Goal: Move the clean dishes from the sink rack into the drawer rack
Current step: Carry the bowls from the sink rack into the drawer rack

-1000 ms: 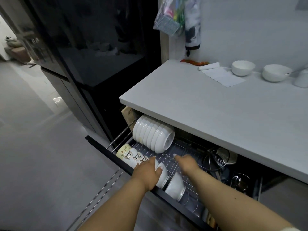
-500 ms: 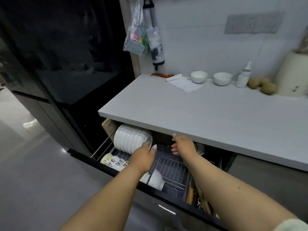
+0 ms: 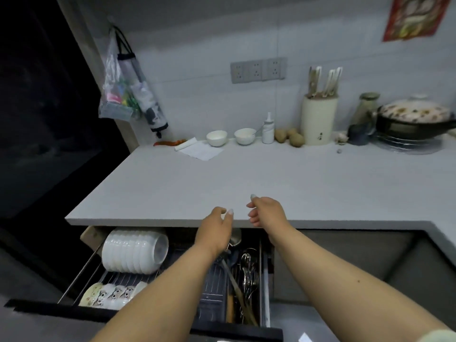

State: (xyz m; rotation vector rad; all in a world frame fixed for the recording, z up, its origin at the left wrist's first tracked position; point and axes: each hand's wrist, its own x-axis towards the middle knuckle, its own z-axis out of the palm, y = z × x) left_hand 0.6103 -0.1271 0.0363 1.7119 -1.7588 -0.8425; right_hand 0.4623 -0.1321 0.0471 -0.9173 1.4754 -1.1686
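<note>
- The countertop is your biggest surface: matte, pale grey, flat, with a straight front edge running from 9 o'clock across to 3 o'clock. Its wide middle lies bare; everything on it crowds the back wall.
- At 9 o'clock a tall, glossy black appliance front walls off the counter's left end.
- Below the counter edge, at 7 o'clock, the drawer rack stands pulled out: thin wire rails and a gridded wire floor, with bare grid showing between its two lots of dishes.
- Your left hand hangs over the counter's front edge, fingers loosely parted, holding nothing.
- Your right hand sits just beside it at 1 o'clock, fingers curled and spread, also empty; the two are apart.
- A row of smooth white bowls lies on its side at the rack's back, nested rim to base.
- At the rack's front, patterned cups lie in a line, touching.
- To the right, a narrow compartment holds shiny metal cutlery and long handles.
- At 1 o'clock, a cream cylindrical knife holder stands upright.
- At 12 o'clock, two small round white bowls stand near a folded white paper.
</note>
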